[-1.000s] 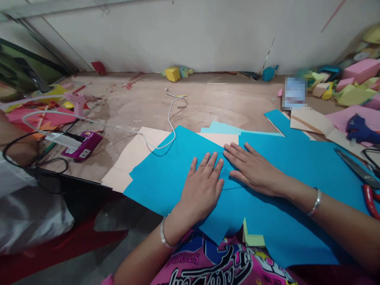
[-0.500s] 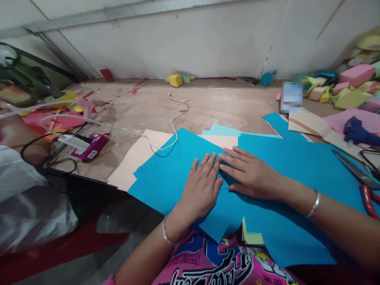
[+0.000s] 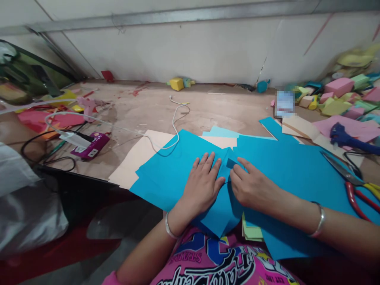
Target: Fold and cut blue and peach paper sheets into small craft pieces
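A blue sheet of paper (image 3: 169, 174) lies at an angle in front of me, with its near corner close to the table's edge. My left hand (image 3: 202, 184) rests flat on it, fingers stretched out. Just to the right, my right hand (image 3: 252, 184) has its fingers curled closed on the sheet's right edge, which is raised and bent up. A small folded blue flap shows by its fingertips. More blue paper (image 3: 285, 170) spreads underneath and to the right. Peach paper (image 3: 130, 164) sticks out at the left, and pale green pieces (image 3: 252, 231) lie near my body.
Red-handled scissors (image 3: 352, 182) lie on the right, near a blue glue gun (image 3: 353, 140) and a heap of paper shapes (image 3: 338, 87). A white cable (image 3: 175, 122) crosses the sheet's far edge from a purple power strip (image 3: 97, 144). Another person's arm (image 3: 23, 134) is at left.
My right hand has gone from lying flat to closing on the blue paper's edge and lifting it. My left hand stays flat in place. The view has turned slightly right.
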Demonstrator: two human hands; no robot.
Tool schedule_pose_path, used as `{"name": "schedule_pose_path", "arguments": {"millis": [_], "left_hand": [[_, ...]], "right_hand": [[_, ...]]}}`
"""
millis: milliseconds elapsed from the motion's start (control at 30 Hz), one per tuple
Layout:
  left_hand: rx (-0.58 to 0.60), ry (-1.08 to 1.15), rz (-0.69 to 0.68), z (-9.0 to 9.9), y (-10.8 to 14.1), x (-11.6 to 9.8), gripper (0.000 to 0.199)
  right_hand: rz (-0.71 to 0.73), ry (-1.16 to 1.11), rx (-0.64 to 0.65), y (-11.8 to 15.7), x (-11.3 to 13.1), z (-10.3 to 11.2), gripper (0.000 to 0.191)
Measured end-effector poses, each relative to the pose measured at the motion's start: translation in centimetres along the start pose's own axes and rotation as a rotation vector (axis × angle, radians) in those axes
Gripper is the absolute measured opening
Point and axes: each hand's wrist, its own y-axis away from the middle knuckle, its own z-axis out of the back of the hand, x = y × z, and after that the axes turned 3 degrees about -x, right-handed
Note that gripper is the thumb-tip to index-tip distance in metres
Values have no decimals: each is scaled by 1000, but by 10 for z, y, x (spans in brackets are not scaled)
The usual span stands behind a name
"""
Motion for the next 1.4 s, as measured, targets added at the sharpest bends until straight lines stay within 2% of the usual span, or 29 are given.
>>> {"name": "schedule_pose_path", "arguments": {"millis": [167, 267, 367, 567, 667, 767, 933, 1067, 1233, 1400], "left_hand": [[-32, 76, -38, 2, 1, 2, 74], [-46, 118, -127, 5, 3, 2, 67], [-63, 131, -214, 7, 9, -2, 54], [-144, 179, -263, 8, 27, -17, 53], [-151, 228, -312, 10, 28, -21, 43], [-127, 239, -351, 14, 22, -18, 45], [-8, 131, -375, 27, 7, -11, 42], [68, 58, -413, 36, -5, -13, 36], [-15, -77, -287, 31, -16, -17, 8], [-66, -97, -209, 16, -11, -10, 17]], "right_hand": [[13, 5, -171, -1, -19, 9, 22], [-20, -10, -220, 8, -22, 17, 22], [-40, -54, -215, 26, -11, 26, 22], [-112, -113, -142, 56, 23, 36, 26], [-153, -96, -128, 59, 26, 39, 29], [-180, -44, -74, 56, 24, 42, 27], [-229, 29, 104, 47, 16, 36, 25], [-198, 79, 62, 37, -1, 31, 24], [-151, 103, 4, 26, -20, 23, 19], [-174, -20, -53, 35, -20, 2, 14]]}}
